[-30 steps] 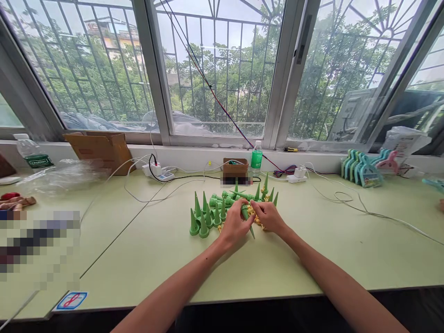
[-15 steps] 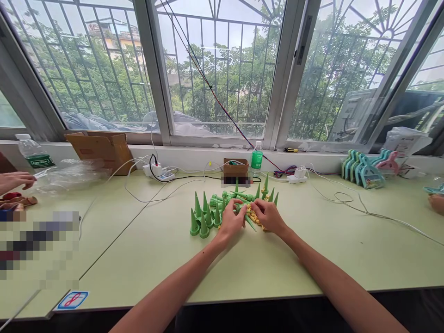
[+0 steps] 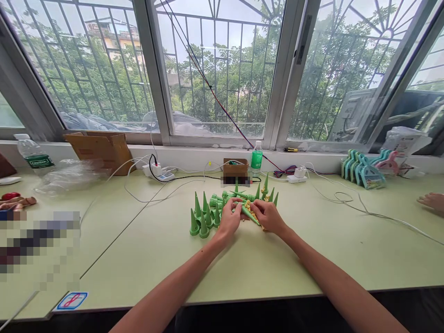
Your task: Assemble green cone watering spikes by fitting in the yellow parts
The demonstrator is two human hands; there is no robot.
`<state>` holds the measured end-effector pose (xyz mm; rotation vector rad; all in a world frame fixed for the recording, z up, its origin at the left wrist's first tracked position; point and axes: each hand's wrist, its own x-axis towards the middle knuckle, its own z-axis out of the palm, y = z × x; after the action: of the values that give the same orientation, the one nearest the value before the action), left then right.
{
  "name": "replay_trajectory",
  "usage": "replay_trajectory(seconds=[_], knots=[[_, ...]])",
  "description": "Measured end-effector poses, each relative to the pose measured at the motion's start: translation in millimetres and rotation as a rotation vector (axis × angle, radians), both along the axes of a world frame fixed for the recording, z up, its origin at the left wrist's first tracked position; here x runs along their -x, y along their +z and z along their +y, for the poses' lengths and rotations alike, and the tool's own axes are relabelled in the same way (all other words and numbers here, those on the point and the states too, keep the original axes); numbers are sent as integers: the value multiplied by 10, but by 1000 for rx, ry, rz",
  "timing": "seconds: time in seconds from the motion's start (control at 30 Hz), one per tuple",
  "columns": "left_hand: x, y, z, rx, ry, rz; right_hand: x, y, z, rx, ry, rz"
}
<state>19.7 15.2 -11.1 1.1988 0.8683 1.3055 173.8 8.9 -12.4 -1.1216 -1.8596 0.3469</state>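
Note:
My left hand (image 3: 229, 220) is closed around a green plastic spike (image 3: 251, 216), whose pointed end slants down to the right. Close beside it, my right hand (image 3: 269, 216) has its fingers pinched together at a heap of small yellow plastic pieces (image 3: 253, 208). Whatever lies between those fingertips is hidden. Several green spikes (image 3: 204, 226) stand point-up on their round bases to the left of my hands. Others lie on their sides in a pile (image 3: 215, 200) behind my left hand, and a few more upright spikes (image 3: 265, 185) stand behind my right hand.
A small brown box (image 3: 235, 166) and a green-labelled bottle (image 3: 256, 158) stand at the back of the table (image 3: 145, 259). White cables (image 3: 367, 212) cross both sides. Coloured hangers (image 3: 364, 171) stand back right. Another person's hand (image 3: 432, 202) rests at the right edge.
My left hand has shifted slightly left, and its spike now lies a little further right. The other person's hand at far left has gone out of view; the one at far right no longer holds a blue item.

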Motion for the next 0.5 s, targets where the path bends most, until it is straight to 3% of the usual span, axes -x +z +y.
replay_trajectory(seconds=[0.27, 0.5], knots=[[-1, -9, -14, 35, -63, -61, 14, 44, -58, 11, 57, 17], [-3, 19, -57, 42, -219, -76, 22, 61, -69, -12, 48, 33]])
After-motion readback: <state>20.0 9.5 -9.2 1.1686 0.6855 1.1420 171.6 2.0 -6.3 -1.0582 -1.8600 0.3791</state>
